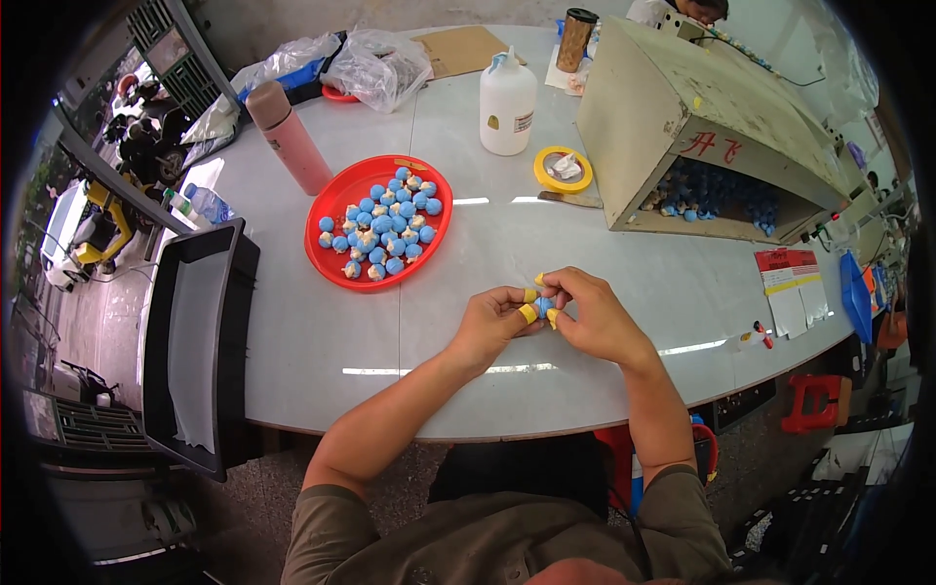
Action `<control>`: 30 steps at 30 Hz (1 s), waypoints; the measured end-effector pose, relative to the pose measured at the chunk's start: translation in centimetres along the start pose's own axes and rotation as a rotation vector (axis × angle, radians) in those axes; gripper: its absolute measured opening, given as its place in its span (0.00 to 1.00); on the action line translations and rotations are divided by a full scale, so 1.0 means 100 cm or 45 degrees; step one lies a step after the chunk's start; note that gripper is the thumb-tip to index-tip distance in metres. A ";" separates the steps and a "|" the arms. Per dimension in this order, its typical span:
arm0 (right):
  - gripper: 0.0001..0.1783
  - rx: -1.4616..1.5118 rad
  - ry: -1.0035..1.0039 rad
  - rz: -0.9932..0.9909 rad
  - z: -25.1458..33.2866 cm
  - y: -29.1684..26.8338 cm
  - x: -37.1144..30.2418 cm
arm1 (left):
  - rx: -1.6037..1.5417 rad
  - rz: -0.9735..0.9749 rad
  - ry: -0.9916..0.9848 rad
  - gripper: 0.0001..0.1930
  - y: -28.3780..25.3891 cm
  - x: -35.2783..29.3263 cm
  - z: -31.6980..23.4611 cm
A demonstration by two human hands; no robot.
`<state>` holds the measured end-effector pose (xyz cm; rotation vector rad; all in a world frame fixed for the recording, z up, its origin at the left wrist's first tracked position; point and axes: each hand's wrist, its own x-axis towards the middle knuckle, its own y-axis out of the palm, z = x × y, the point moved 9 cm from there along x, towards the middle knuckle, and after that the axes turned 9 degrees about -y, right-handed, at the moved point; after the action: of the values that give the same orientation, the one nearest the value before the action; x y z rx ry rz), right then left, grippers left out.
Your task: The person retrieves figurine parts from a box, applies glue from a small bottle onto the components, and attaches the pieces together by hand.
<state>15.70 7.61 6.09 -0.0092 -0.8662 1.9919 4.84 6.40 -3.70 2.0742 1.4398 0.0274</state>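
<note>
Between my two hands, above the near part of the grey table (458,244), is a small blue ball-shaped piece (544,307). My left hand (494,317) pinches it from the left, thumb and forefinger wrapped in yellow tape. From the right, my right hand (587,310) closes on the same piece, its fingertips also taped yellow. My fingers cover much of the piece. Left of my hands, a round red tray (322,261) holds many similar blue balls (382,223), several with cream-coloured parts.
A pink flask (290,138), a white bottle (507,105) and a yellow tape roll (563,171) stand beyond my hands. At right is a beige metal box (643,107) with blue pieces inside. A black bin (249,283) borders the left edge. Another person (697,10) is behind the box.
</note>
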 end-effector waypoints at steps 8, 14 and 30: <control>0.16 0.076 0.184 -0.088 -0.012 -0.003 0.001 | -0.070 0.018 -0.117 0.15 -0.003 -0.001 -0.003; 0.09 0.500 0.416 -0.029 -0.052 0.024 -0.009 | -0.171 -0.041 -0.210 0.14 -0.004 -0.003 -0.002; 0.16 0.118 0.462 -0.351 -0.051 0.044 -0.016 | -0.123 -0.225 -0.179 0.07 -0.014 -0.008 0.003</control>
<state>15.01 7.95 -0.76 -0.1832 -0.5108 1.6991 3.46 5.92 -4.32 1.8277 1.4992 -0.1154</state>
